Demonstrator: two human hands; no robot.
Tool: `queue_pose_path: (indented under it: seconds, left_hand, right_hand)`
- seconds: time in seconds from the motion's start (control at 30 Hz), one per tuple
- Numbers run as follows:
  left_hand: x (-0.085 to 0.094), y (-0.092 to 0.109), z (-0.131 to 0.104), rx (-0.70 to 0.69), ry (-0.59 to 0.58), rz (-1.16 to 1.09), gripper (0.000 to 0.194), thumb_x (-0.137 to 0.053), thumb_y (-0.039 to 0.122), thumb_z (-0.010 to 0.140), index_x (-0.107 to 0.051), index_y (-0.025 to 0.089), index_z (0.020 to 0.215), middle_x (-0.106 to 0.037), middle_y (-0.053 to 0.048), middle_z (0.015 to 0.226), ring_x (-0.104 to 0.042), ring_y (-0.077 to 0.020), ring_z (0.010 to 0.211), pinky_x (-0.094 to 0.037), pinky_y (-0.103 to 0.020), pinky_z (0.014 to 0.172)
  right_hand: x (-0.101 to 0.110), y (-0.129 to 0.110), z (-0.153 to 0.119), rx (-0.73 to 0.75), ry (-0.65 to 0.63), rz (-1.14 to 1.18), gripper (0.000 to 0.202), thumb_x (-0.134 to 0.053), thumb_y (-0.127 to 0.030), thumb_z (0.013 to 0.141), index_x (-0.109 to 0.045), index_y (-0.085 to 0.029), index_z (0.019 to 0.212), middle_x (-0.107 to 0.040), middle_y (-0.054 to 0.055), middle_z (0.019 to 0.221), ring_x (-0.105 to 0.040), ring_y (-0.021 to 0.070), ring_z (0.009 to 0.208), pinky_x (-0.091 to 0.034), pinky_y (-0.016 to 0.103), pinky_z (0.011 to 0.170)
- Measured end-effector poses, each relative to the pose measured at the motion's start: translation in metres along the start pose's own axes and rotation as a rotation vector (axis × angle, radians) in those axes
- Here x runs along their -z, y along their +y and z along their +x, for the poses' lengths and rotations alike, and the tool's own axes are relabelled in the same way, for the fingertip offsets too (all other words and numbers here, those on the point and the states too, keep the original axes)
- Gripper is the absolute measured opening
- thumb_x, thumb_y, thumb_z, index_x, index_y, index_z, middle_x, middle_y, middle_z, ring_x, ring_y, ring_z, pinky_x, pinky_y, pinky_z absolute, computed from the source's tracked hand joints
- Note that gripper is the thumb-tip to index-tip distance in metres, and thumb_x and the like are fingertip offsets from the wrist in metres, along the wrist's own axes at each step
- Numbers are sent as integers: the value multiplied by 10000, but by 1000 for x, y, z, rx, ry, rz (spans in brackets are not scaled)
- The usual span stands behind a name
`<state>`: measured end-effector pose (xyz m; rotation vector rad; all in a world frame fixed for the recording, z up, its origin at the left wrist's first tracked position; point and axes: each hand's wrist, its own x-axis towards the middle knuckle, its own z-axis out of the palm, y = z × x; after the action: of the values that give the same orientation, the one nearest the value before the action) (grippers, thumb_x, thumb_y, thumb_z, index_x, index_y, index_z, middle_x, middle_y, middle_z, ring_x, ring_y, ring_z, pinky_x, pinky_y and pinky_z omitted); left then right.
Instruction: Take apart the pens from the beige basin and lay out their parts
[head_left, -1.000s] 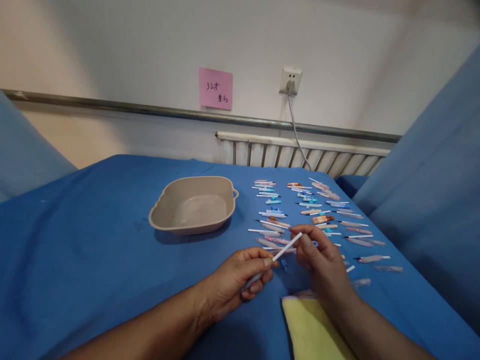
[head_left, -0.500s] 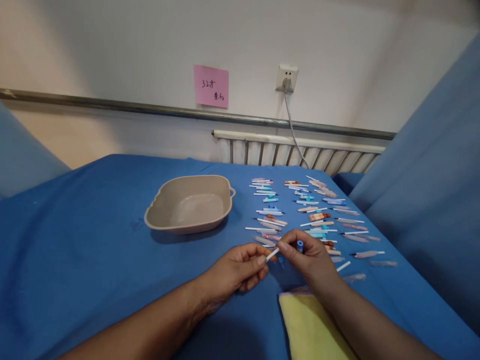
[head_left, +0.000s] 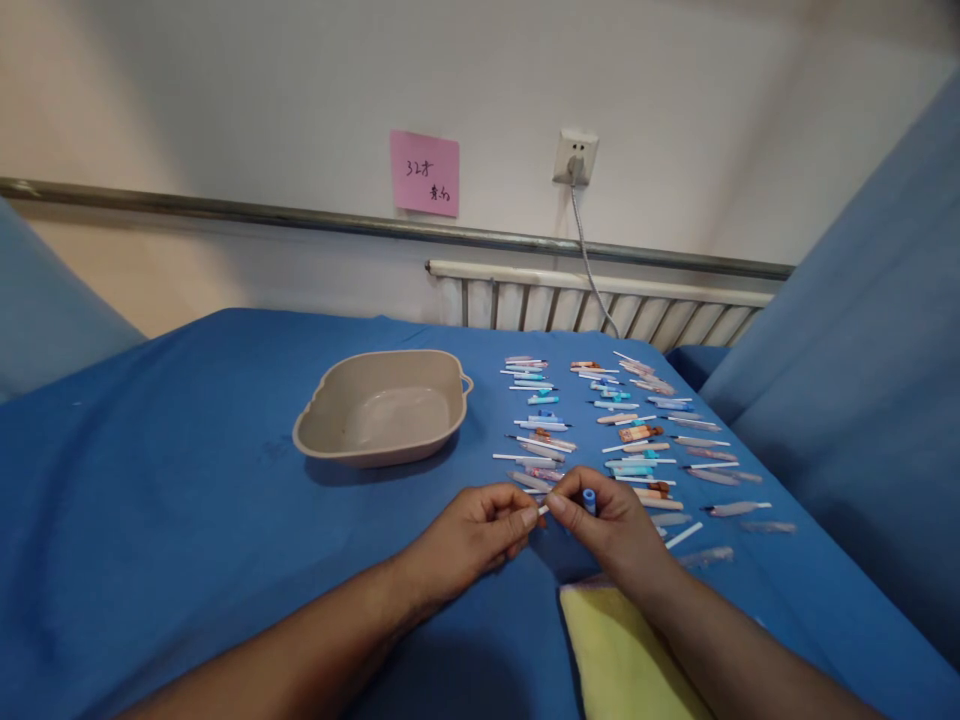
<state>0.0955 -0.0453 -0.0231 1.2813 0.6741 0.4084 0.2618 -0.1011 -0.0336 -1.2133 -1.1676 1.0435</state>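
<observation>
My left hand [head_left: 491, 525] pinches one end of a thin white stick, which looks like a pen refill [head_left: 544, 510]. At its other end, the thumb and forefinger of my right hand [head_left: 615, 525] are closed on the same refill. A blue tube-shaped pen part [head_left: 589, 501], its round open end facing up, is tucked in the curled fingers of my right hand. Only a short stretch of the refill shows between my fingertips. Just beyond my hands lie rows of loose pen parts [head_left: 634, 468]: white refills, and blue, teal, brown and clear-wrapped pieces.
A beige plastic basin [head_left: 386, 455] stands to the left on the blue cloth [head_left: 195, 500]. Under my right forearm lies a yellow cloth [head_left: 622, 650]. Behind are a radiator [head_left: 540, 300], a metal rail [head_left: 300, 218], a pink note [head_left: 425, 175] and a plugged socket [head_left: 576, 158].
My hands have come closer together, my right hand shifting slightly left, so less of the white refill shows between them. The blue part moved left with my right hand.
</observation>
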Motion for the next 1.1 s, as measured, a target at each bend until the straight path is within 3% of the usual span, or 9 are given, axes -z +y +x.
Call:
queue_pose_path:
  seconds: [0.1,0.2,0.3,0.47,0.63,0.9,1.1]
  left_hand:
    - [-1,0,1,20,19,3,348,-601,490,778,-559,146,809,-436,74,520,-293,-41,412,-166,-195,414]
    - [0,-1,2,34,46,14,361,-593,496,778,-568,140,834,-433,73,523,-281,-42,409,-157,-195,411]
    - [0,-3,3,38,61,52,357,-585,494,781,-570,139,817,-431,76,511,-274,-42,403,-162,-194,410]
    - [-1,-6,4,18,63,117,352,-582,493,782,-565,142,771,-429,81,497,-293,-47,409,-199,-189,417]
    - [-2,-10,4,-7,35,110,371,-596,517,762,-559,149,745,-436,79,492,-306,-53,417,-210,-191,421]
    - [-2,-12,6,-11,25,115,351,-597,500,770,-544,156,720,-449,73,494,-319,-54,423,-218,-190,424]
    - [-2,-14,6,2,22,104,373,-615,522,740,-542,157,713,-450,72,483,-335,-58,428,-228,-190,427]
  right_hand:
    - [1,3,3,-117,25,300,322,-600,-480,797,-634,-174,702,-521,-30,576,-376,78,454,-300,224,468]
    - [5,4,10,-211,88,596,398,-561,-535,798,-656,-155,730,-567,11,636,-488,111,527,-392,242,527]
    - [9,4,17,-327,102,740,408,-559,-542,796,-633,-158,681,-568,21,650,-526,127,576,-427,252,561]
    - [15,6,19,-448,82,878,374,-523,-509,836,-540,-176,666,-472,-26,587,-361,70,430,-294,191,421]
    - [20,3,17,-471,-91,1044,378,-516,-491,850,-440,-186,641,-334,-73,539,-179,55,395,-192,172,382]
    - [20,3,14,-418,-160,1135,378,-520,-439,866,-367,-199,616,-231,-91,537,-153,60,395,-199,158,377]
    - [20,5,15,-447,-114,1087,379,-518,-462,859,-394,-196,620,-231,-91,535,-150,59,392,-186,169,365]
